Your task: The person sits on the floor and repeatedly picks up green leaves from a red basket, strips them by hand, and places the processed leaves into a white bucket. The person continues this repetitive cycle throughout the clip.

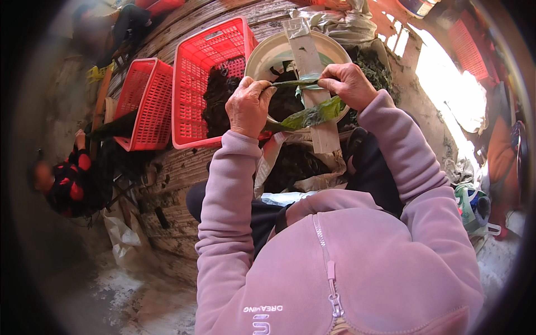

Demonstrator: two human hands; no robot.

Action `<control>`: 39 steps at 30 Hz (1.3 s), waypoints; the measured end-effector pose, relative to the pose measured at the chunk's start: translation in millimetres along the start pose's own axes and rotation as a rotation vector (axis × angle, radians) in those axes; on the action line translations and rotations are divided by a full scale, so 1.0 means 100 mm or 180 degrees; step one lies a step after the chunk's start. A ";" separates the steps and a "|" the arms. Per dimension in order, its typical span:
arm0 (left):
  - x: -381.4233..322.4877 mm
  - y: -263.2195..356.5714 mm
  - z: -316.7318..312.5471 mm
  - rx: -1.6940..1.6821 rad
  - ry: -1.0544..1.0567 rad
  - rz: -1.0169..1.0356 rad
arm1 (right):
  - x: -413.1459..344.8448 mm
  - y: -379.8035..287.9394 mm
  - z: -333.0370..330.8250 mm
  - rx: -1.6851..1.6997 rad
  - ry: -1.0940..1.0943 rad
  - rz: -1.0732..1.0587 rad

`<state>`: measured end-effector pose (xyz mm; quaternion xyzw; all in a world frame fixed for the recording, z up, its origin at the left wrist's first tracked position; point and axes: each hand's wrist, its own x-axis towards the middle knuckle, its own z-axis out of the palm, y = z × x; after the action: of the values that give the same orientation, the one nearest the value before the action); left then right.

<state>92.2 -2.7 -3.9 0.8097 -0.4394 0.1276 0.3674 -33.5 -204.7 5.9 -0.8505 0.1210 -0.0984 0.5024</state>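
Observation:
My left hand (249, 106) pinches one end of a narrow dark-green seaweed strip (293, 83) between thumb and fingers. At its other end my right hand (349, 86) grips it the same way, so the strip runs nearly straight between them. A wider, brighter green seaweed blade (312, 116) hangs below; whether it joins the held strip cannot be made out. Beneath the hands, a wooden board (303, 52) lies across a round whitish tub (340, 47), with a pale green band (309, 78) wrapped about the board. Dark seaweed partly shows inside the tub.
To the left stand a red plastic crate (178, 83) holding dark seaweed (220, 96) and a smaller red crate (155, 104). Dark seaweed (297, 163) lies in a sack near my legs; more is heaped right of the tub (372, 71). A seated person (71, 184) holds seaweed at far left.

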 end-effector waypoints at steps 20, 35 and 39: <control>-0.24 0.31 0.59 -0.2448 -0.0312 -0.0910 | -0.21 -0.27 0.11 0.2958 0.0928 0.0089; -0.60 0.49 -0.53 -0.3611 -0.0728 -0.2082 | -0.45 -0.78 0.41 0.3138 0.0497 0.0552; -0.60 0.51 -0.59 -0.4246 -0.0481 -0.1917 | -0.42 -0.73 0.52 0.4498 -0.0351 0.0294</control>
<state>23.1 58.0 30.2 0.5063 -0.2063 -0.3295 0.7698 -50.7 -114.6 43.9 -0.3189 0.0386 -0.0887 0.9428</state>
